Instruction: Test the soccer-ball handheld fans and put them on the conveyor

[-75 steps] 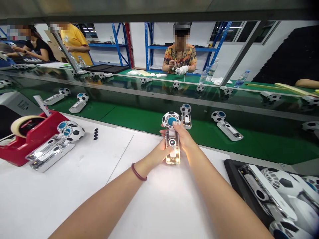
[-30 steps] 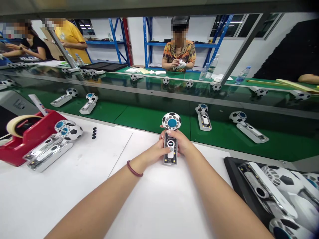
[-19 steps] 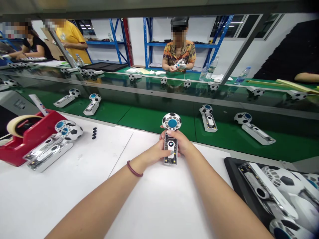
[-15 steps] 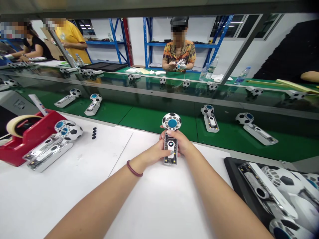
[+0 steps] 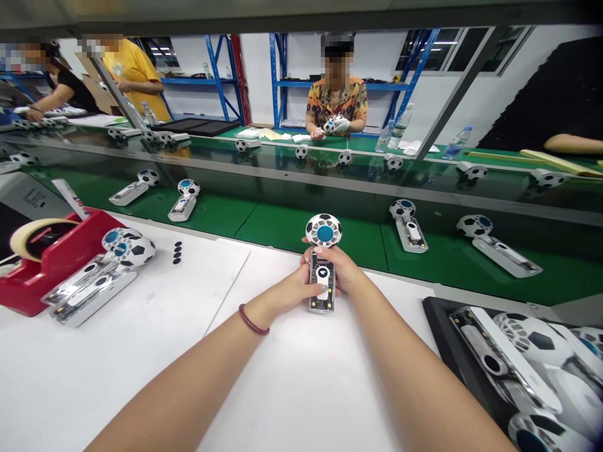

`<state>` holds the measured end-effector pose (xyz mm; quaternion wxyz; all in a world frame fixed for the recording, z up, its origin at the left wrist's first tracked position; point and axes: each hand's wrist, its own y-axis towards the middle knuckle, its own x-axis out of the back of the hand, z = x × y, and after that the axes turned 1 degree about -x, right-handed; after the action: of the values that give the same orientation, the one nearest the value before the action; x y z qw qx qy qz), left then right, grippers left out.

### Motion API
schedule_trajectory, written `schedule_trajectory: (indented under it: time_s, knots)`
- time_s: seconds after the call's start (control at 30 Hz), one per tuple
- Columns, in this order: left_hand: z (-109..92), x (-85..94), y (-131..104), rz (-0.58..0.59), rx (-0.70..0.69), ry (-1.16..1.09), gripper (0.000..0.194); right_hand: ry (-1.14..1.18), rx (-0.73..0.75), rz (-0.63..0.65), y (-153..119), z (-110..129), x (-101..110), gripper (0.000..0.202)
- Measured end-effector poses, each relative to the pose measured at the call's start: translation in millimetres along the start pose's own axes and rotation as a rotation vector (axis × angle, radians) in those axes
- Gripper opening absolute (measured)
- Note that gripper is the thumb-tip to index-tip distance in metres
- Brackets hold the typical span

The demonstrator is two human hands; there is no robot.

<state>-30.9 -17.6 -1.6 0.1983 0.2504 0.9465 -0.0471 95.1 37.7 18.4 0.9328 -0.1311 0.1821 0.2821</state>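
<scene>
I see left hand (image 5: pixel 301 285) and right hand (image 5: pixel 346 269) clasping one black-and-white, football-headed, clear-fronted plastic gadget (image 5: pixel 326 262), right of the red plastic tape dispenser (image 5: pixel 61 257); its round black display's (image 5: pixel 323 272) figure has changed, suggesting a shifted setting

A white tabletop (image 5: pixel 94 358) bears a red tape dispenser (image 5: pixel 70 251), two ball-headed devices (image 5: pixel 136 252), four black discs (image 5: pixel 177 255) and a black tray (image 5: pixel 441 333).
</scene>
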Motion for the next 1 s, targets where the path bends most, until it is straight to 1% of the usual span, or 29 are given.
schedule_trajectory:
  time_s: [0.27, 0.53, 0.7, 0.83, 1.0]
  knots:
    - [4, 2.5, 1, -0.035, -0.006, 0.038, 0.061, 0.009, 0.000, 0.023, 0, -1, 2, 0.043]
    - [7, 7.0, 0, -0.068, 0.000, 0.125, 0.056, 0.048, 0.029, 0.098, 4, -2, 3, 0.043]
    - [6, 6.6, 0, -0.067, 0.004, 0.135, 0.058, 0.053, 0.011, 0.097, 6, -2, 5, 0.046]
    - [2, 3.6, 1, -0.047, -0.010, 0.136, 0.056, 0.027, -0.034, 0.137, 5, 1, 7, 0.037]
    - [0, 2.4, 1, -0.007, -0.006, 0.146, 0.044, -0.051, -0.034, 0.187, 4, 4, 11, 0.027]
